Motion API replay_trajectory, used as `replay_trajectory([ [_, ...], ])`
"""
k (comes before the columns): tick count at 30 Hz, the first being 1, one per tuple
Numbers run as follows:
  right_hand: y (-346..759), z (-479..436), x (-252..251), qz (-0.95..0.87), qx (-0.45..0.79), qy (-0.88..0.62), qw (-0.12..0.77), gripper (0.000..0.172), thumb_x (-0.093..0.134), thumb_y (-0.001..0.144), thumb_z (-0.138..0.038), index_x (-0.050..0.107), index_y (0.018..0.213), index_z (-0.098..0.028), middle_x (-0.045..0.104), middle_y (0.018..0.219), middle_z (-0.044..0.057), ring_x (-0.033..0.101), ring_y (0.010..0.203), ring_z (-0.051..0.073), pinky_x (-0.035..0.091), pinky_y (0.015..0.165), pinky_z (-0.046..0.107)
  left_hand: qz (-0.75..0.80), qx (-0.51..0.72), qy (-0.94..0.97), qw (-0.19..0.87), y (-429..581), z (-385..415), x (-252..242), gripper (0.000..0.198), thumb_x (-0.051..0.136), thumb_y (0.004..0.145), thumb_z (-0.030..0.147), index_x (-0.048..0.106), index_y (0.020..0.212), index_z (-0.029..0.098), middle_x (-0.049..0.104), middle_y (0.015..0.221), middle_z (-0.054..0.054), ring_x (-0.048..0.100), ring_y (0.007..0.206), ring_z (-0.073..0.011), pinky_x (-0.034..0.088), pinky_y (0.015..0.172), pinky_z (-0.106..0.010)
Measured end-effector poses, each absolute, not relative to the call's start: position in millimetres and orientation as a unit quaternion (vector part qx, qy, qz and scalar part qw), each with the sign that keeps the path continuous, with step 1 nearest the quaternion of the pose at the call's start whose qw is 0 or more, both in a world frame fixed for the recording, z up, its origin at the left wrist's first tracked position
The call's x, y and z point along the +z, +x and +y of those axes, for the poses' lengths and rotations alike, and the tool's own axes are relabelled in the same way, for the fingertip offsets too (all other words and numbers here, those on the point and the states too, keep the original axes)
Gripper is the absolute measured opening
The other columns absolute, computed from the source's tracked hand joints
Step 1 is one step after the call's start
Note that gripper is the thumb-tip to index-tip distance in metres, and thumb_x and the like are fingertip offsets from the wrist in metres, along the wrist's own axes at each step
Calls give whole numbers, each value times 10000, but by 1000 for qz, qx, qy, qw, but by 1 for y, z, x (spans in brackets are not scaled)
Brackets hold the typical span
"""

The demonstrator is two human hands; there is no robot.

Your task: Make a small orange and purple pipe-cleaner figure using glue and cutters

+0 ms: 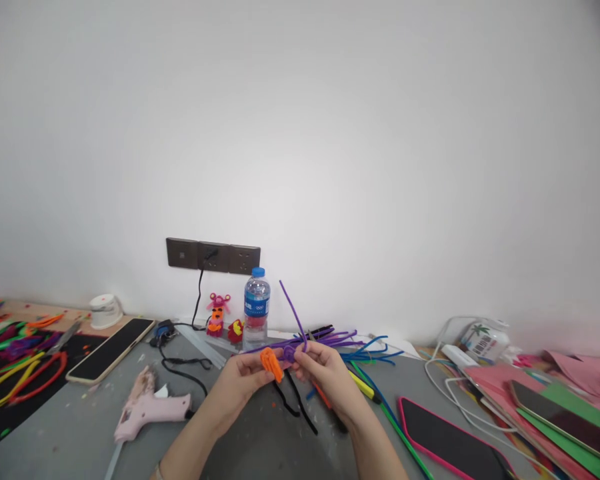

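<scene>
My left hand [237,383] is closed in a pinch on an orange pipe-cleaner piece [271,363]. Close beside it, my right hand [325,373] pinches a purple pipe cleaner [294,320] whose coiled end touches the orange piece and whose free end sticks up. Both hands hover just above the grey table [260,440]. Under and behind them lie loose purple, blue, black, yellow and green pipe cleaners [365,353].
A pink glue gun [147,407] lies left of my arms. A phone [111,349] and a heap of coloured pipe cleaners [15,353] are far left. A water bottle [257,305] and small figures [218,315] stand by the wall. Phones [450,443], cables and foam sheets [570,400] fill the right.
</scene>
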State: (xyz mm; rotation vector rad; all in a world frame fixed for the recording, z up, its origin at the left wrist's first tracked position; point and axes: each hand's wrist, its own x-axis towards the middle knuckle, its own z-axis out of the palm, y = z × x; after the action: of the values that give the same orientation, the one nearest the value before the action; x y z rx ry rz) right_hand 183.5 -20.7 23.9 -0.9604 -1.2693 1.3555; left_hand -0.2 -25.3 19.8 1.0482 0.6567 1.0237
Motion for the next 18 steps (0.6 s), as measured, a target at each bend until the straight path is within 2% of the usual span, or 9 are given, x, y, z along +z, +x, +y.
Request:
replay_trajectory([
  [4, 179, -21, 25, -551, 551, -411, 472, 371, 746, 692, -509, 618, 694, -161, 636, 587, -9, 555, 519, 124, 428, 546, 240, 279, 461, 483, 691, 3, -27, 18, 346, 816, 643, 308, 769, 955, 166, 758, 934, -96, 659, 917, -237, 451, 915, -337],
  [7, 173, -22, 24, -554, 550, -413, 469, 402, 751, 665, -541, 597, 680, -170, 608, 546, -19, 552, 497, 130, 422, 523, 243, 284, 469, 500, 671, 5, -24, 13, 275, 797, 673, 309, 778, 902, 159, 758, 886, -88, 654, 885, -226, 465, 868, -312],
  [11, 168, -21, 23, -547, 561, -392, 482, 406, 767, 645, -537, 586, 693, -176, 600, 556, -24, 555, 506, 129, 435, 536, 250, 295, 504, 460, 669, 4, -21, 9, 228, 825, 634, 296, 778, 811, 159, 755, 816, -62, 649, 811, -195, 476, 825, -292],
  [18, 163, -20, 21, -570, 541, -381, 487, 349, 771, 655, -487, 617, 701, -177, 613, 615, -11, 569, 576, 152, 452, 580, 267, 251, 534, 392, 706, 7, -22, 8, 217, 826, 639, 284, 769, 781, 131, 750, 768, -82, 668, 771, -208, 496, 849, -353],
])
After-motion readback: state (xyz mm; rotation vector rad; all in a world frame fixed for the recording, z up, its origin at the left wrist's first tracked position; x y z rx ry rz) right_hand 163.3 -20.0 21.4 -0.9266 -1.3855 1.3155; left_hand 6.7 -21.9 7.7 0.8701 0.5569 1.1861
